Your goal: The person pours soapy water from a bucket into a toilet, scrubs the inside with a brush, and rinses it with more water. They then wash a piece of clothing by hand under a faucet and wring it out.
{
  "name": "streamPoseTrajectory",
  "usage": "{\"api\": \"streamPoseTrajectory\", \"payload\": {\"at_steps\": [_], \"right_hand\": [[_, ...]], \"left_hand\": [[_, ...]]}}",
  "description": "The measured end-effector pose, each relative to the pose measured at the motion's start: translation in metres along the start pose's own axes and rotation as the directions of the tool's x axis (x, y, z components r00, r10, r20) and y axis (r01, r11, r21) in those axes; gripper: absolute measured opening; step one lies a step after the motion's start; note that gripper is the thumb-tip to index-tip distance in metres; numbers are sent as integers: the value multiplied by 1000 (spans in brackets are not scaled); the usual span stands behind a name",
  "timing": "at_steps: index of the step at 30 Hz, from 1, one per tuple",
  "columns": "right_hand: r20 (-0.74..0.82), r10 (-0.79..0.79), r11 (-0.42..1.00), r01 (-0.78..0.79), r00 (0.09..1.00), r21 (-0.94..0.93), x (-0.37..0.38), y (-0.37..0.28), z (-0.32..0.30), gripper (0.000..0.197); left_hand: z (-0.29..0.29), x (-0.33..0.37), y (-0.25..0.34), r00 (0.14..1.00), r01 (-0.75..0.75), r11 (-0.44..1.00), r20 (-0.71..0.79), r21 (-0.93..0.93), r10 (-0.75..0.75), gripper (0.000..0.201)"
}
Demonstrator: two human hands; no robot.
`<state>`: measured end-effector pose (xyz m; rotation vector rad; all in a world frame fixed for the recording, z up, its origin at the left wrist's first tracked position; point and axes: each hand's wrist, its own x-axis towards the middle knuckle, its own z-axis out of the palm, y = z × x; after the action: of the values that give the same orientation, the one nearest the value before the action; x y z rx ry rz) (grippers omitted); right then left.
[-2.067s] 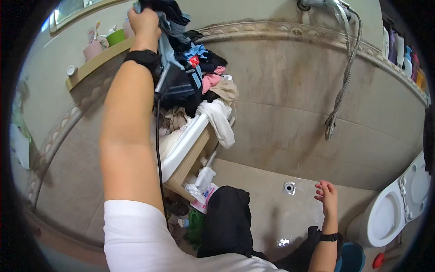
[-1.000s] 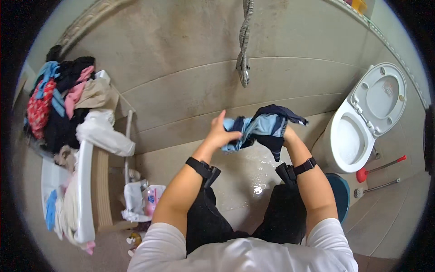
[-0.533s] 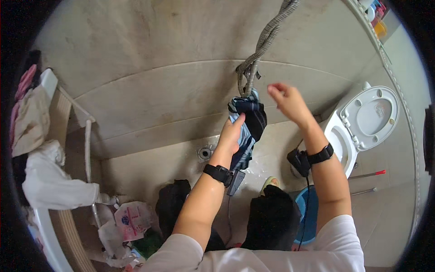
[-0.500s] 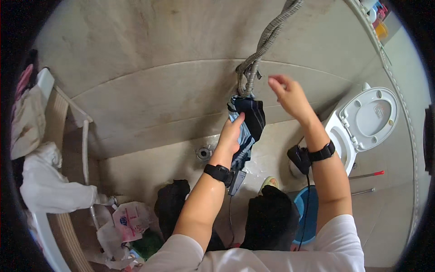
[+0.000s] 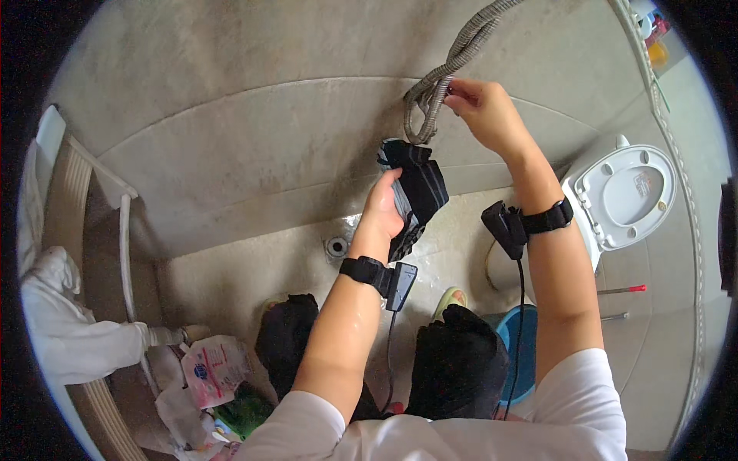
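Observation:
My left hand (image 5: 382, 207) is closed around a bunched garment, dark with pale blue parts and thin stripes (image 5: 421, 182). The cloth hangs below the looped metal hose (image 5: 453, 67), against the wall side, and its exact kind is hard to make out. Up by the wall, my right hand (image 5: 486, 115) has its fingers pinched at the small tap handle (image 5: 450, 91) beside the hose. The hose and fingers hide most of that tap.
A floor drain (image 5: 337, 247) lies left of my left forearm. To the right stand a white toilet (image 5: 590, 201) with its lid up and a blue bucket (image 5: 507, 338). A rack (image 5: 86, 165) draped with white cloth (image 5: 84, 338) is at the left, with a pink-and-white packet (image 5: 217, 369) below.
My right hand has moved up and left from open air to the tap handle. My left hand still holds the garment, shifted slightly left. The view has tilted a little.

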<state>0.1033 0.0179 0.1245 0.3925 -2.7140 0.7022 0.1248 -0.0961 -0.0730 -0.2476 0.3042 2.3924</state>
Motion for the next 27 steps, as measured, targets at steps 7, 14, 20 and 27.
{"api": "streamPoseTrajectory", "payload": {"at_steps": [7,14,20,27], "right_hand": [[29,16,994,-19,999,104,1,7,-2,25],[55,13,985,-22,998,172,4,18,-1,27],[73,23,984,-36,997,173,4,15,0,27],[63,90,977,-100,994,187,0,9,0,28]], "left_hand": [[-4,4,-1,999,4,998,43,-66,-1,28],[-2,5,-4,999,-40,994,29,-105,43,30],[-5,7,-6,999,-36,994,-10,-100,35,29],[-6,9,-8,999,-53,996,10,-76,54,30]]}}
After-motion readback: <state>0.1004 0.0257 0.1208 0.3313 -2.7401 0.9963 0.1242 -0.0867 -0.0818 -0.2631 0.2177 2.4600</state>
